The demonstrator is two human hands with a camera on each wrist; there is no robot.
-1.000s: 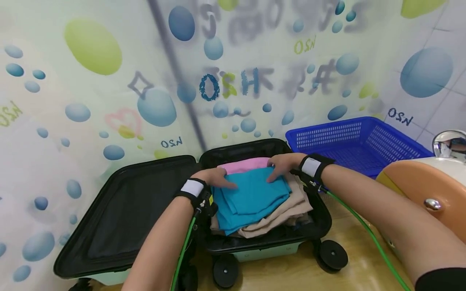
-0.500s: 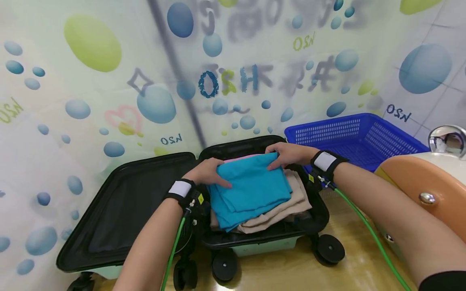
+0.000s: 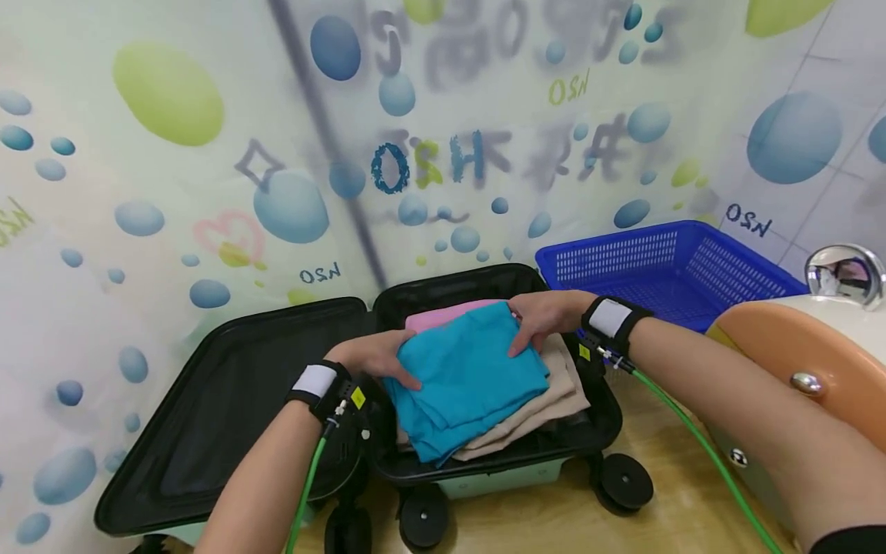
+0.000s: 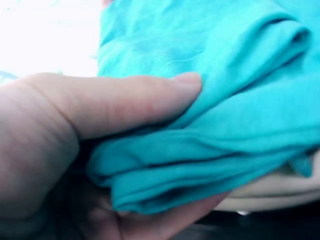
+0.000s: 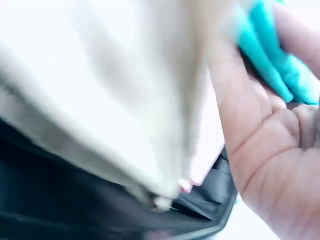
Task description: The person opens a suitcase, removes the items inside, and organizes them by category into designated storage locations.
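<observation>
A folded turquoise garment (image 3: 471, 369) lies at a slight tilt over the clothes in the suitcase (image 3: 484, 469). My left hand (image 3: 374, 358) grips its left edge, thumb (image 4: 145, 100) on top and fingers underneath, as the left wrist view shows. At the far right corner my right hand (image 3: 547, 317) pinches the same garment between thumb and fingers, whose folds show in the right wrist view. Beneath it are beige folded clothes (image 3: 564, 377). A pink folded cloth (image 3: 439, 316) shows behind it. What lies lower is hidden.
The suitcase's lid (image 3: 263, 415) lies open at the left. A blue plastic basket (image 3: 657, 285) stands behind on the right, partly behind an orange-sided basin (image 3: 810, 346) with a chrome tap (image 3: 841, 273). A printed curtain (image 3: 228, 154) hangs at the back.
Both hands have taken hold of the turquoise garment, raised its far edge, then shifted it slightly left and turned it. My left hand has moved left to its side edge.
</observation>
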